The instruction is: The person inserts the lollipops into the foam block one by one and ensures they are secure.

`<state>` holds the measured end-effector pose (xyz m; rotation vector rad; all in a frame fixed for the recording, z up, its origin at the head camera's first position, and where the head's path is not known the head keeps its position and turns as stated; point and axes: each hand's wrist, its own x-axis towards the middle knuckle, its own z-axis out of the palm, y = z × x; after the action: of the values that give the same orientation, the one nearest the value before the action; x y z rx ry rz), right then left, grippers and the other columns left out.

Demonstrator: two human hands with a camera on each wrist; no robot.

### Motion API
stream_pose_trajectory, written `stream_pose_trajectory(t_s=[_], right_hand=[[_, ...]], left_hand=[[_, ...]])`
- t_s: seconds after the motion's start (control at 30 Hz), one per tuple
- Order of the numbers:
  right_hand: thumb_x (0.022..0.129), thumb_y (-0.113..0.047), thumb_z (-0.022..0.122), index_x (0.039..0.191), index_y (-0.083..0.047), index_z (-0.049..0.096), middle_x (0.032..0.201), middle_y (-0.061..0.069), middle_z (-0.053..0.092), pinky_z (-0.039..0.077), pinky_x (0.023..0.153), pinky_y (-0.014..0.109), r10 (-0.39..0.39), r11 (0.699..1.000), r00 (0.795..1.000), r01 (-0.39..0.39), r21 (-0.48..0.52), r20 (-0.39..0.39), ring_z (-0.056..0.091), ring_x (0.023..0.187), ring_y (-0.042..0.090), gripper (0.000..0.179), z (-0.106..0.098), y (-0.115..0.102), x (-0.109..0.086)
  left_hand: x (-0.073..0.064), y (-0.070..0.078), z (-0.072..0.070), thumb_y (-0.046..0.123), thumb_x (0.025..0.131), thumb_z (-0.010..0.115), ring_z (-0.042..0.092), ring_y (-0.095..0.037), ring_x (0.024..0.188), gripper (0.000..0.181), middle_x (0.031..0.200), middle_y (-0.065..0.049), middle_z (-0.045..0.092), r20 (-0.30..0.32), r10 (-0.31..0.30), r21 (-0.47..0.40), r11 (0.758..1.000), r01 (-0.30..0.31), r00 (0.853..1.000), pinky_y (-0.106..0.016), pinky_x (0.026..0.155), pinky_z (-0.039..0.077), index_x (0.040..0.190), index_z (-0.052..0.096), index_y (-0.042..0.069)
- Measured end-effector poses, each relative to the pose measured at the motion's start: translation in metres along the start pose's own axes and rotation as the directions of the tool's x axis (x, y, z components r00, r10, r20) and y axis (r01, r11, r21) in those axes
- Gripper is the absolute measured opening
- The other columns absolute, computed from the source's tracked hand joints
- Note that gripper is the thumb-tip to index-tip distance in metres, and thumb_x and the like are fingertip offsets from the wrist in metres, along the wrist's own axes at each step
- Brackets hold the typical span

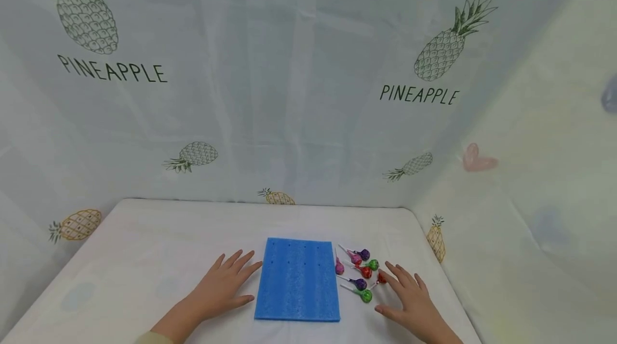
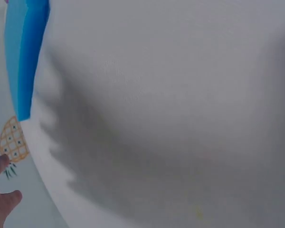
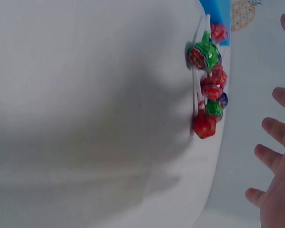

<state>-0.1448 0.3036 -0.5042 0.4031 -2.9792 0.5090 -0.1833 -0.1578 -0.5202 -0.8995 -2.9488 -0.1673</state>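
Observation:
A blue foam board [image 1: 298, 285] lies flat at the middle of the table, with two rows of small holes across its far part. Several wrapped lollipops lie in a loose group along its right side, among them a green lollipop [image 1: 366, 295], a purple lollipop [image 1: 360, 283] and a red lollipop [image 1: 366, 271]. My left hand [image 1: 223, 286] is just left of the board, fingers spread, holding nothing. To the right of the lollipops is my right hand [image 1: 408, 299], fingers apart and also holding nothing; its fingertips partly cover another red lollipop [image 3: 205, 124].
A white cloth covers the table [image 1: 159, 247]. Behind it hangs a pale curtain [image 1: 284, 92] printed with pineapples, and similar fabric [image 1: 540, 183] stands along the right side.

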Motion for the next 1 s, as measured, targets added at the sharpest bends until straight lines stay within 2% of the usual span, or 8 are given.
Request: stream_pose_trajectory(t_s=[0.13,0.27,0.43,0.6,0.67,0.8,0.93,1.0], right_hand=[[0.074,-0.059,0.076,0.133,-0.011,0.06,0.146,0.008,0.045,0.021,0.105,0.068,0.037,0.997,0.999,-0.039,0.06,0.039,0.038,0.134,0.035,0.078,0.008,-0.005,0.005],[0.072,-0.058,0.078,0.133,-0.011,0.059,0.144,0.009,0.047,0.028,0.103,0.065,0.076,0.989,0.995,-0.084,0.118,0.072,0.04,0.131,0.036,0.08,0.017,-0.01,0.01],[0.072,-0.052,0.082,0.131,-0.014,0.06,0.135,0.006,0.054,0.032,0.101,0.064,0.082,0.981,0.995,-0.091,0.173,0.058,0.044,0.128,0.034,0.073,0.028,-0.013,0.017],[0.073,-0.041,0.084,0.123,-0.014,0.065,0.122,-0.001,0.062,0.038,0.097,0.061,0.014,0.975,1.0,-0.018,0.223,0.022,0.052,0.118,0.03,0.06,0.035,-0.014,0.025],[0.074,-0.039,0.084,0.119,-0.013,0.067,0.118,-0.002,0.063,0.04,0.094,0.06,-0.012,0.974,1.0,0.01,0.228,0.009,0.054,0.114,0.028,0.054,0.036,-0.014,0.028],[0.075,-0.032,0.085,0.111,-0.013,0.071,0.116,0.0,0.064,0.041,0.093,0.06,-0.03,0.965,1.0,0.032,0.259,-0.008,0.055,0.111,0.028,0.043,0.038,-0.014,0.031],[0.075,-0.031,0.085,0.107,-0.015,0.072,0.114,-0.003,0.064,0.045,0.092,0.054,-0.026,0.962,1.0,0.029,0.27,-0.012,0.058,0.108,0.025,0.038,0.041,-0.012,0.033],[0.075,-0.03,0.085,0.106,-0.014,0.072,0.112,-0.004,0.064,0.047,0.09,0.049,-0.027,0.958,1.0,0.027,0.286,-0.004,0.059,0.103,0.022,0.037,0.042,-0.011,0.034]], left_hand=[[0.016,-0.002,0.009,0.059,0.086,0.064,0.034,-0.038,0.138,0.077,0.152,-0.013,0.037,0.013,-0.029,-0.079,0.996,0.03,1.0,-0.064,0.105,0.027,0.147,0.044,0.016],[0.031,-0.007,0.021,0.053,0.086,0.067,0.037,-0.037,0.136,0.077,0.151,-0.016,0.037,-0.01,-0.12,-0.214,0.97,0.115,0.993,-0.056,0.106,0.033,0.146,0.043,0.011],[0.051,-0.012,0.037,0.049,0.084,0.072,0.037,-0.037,0.136,0.079,0.15,-0.016,0.039,-0.052,-0.264,-0.386,0.895,0.225,0.963,-0.053,0.107,0.033,0.146,0.043,0.011],[0.067,-0.016,0.044,0.044,0.081,0.077,0.037,-0.039,0.135,0.082,0.149,-0.015,0.041,-0.106,-0.337,-0.517,0.822,0.238,0.936,-0.057,0.107,0.03,0.146,0.042,0.01],[0.07,-0.017,0.045,0.043,0.079,0.079,0.039,-0.041,0.132,0.083,0.147,-0.016,0.043,-0.129,-0.344,-0.543,0.809,0.224,0.93,-0.058,0.105,0.032,0.145,0.043,0.008],[0.074,-0.02,0.049,0.046,0.074,0.082,0.043,-0.041,0.125,0.086,0.141,-0.015,0.049,-0.129,-0.365,-0.555,0.797,0.237,0.922,-0.06,0.099,0.036,0.143,0.046,0.009],[0.076,-0.018,0.052,0.053,0.07,0.082,0.043,-0.039,0.123,0.093,0.14,-0.012,0.052,-0.062,-0.383,-0.545,0.787,0.29,0.922,-0.061,0.094,0.035,0.146,0.045,0.015],[0.076,-0.017,0.051,0.057,0.067,0.083,0.041,-0.038,0.125,0.098,0.141,-0.011,0.05,-0.028,-0.368,-0.53,0.794,0.299,0.929,-0.061,0.094,0.034,0.148,0.043,0.018]])
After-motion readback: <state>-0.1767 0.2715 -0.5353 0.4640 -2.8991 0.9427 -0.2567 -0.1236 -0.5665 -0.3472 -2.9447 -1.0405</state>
